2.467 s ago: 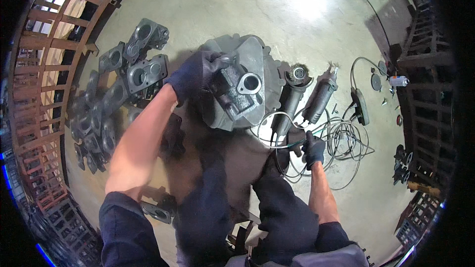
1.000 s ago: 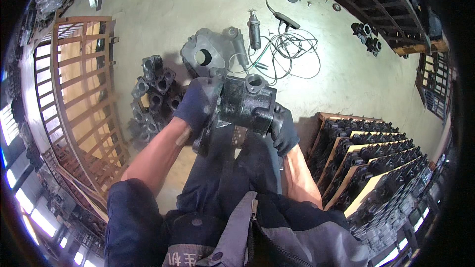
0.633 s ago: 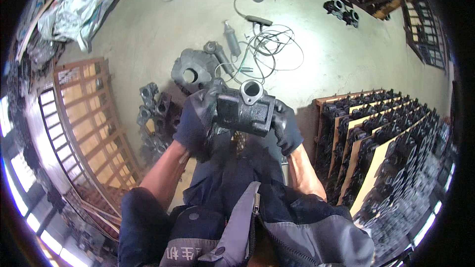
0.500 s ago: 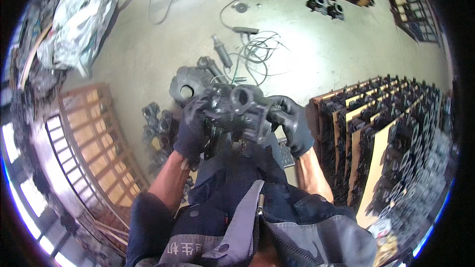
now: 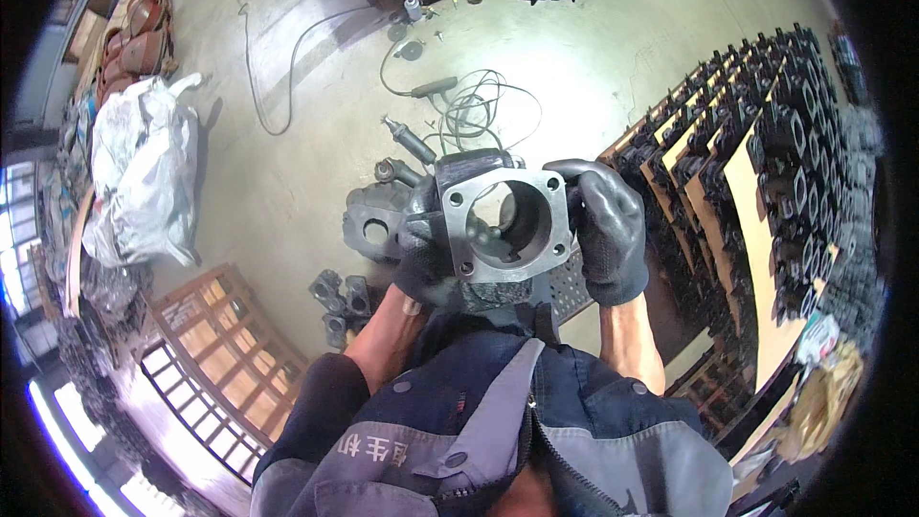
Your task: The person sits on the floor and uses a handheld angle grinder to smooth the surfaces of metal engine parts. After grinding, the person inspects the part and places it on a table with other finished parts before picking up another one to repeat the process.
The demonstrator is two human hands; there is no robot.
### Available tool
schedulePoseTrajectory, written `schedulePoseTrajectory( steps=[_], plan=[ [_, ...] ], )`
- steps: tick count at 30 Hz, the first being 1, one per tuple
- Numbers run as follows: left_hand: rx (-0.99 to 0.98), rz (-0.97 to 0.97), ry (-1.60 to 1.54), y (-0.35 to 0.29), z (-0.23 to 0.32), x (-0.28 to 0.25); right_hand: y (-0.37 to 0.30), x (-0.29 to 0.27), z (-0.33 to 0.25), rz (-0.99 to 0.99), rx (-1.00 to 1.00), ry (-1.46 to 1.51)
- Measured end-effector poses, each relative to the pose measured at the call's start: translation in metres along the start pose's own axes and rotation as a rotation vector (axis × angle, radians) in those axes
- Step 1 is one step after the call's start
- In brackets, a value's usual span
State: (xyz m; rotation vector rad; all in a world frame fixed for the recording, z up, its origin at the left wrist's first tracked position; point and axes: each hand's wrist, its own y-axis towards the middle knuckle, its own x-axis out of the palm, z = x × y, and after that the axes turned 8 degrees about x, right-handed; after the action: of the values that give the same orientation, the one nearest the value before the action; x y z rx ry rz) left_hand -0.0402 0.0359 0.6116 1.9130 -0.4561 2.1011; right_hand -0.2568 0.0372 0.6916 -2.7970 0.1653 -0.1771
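A grey cast-metal housing [image 5: 532, 218] is held up in front of my body, its square flange with corner bolt holes facing up toward me and the floor showing through its wide round bore. My left hand [image 5: 421, 244], in a black glove, grips the housing's left side. On the other side, my gloved right hand [image 5: 610, 220] is curled against the flange's right edge, its fingertips near the upper right corner. Beyond my left hand lie a larger grey casting with a round hole [image 5: 362, 213] and a slim cylindrical power tool [image 5: 412, 144].
Black castings layered with boards [image 5: 742, 177] form a tall stack at the right. Loose castings [image 5: 337, 297] and a slatted crate [image 5: 235, 335] lie at the left, with a white plastic bag [image 5: 144, 177] farther off. A coiled cable [image 5: 474, 115] lies on the floor ahead.
The housing has been turned, so its flange and open bore now face me. My right hand has shifted a little right, and the whole view has swung.
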Motion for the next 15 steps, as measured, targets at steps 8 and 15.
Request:
schedulePoseTrajectory(
  steps=[8,15],
  plan=[
    [-0.192,0.024,0.431,0.011,-0.004,0.011,-0.047,0.014,-0.029,0.227,0.051,0.023],
    [-0.374,-0.134,0.772,-0.011,-0.022,0.037,-0.063,-0.01,-0.037,0.436,0.017,-0.071]
  ],
)
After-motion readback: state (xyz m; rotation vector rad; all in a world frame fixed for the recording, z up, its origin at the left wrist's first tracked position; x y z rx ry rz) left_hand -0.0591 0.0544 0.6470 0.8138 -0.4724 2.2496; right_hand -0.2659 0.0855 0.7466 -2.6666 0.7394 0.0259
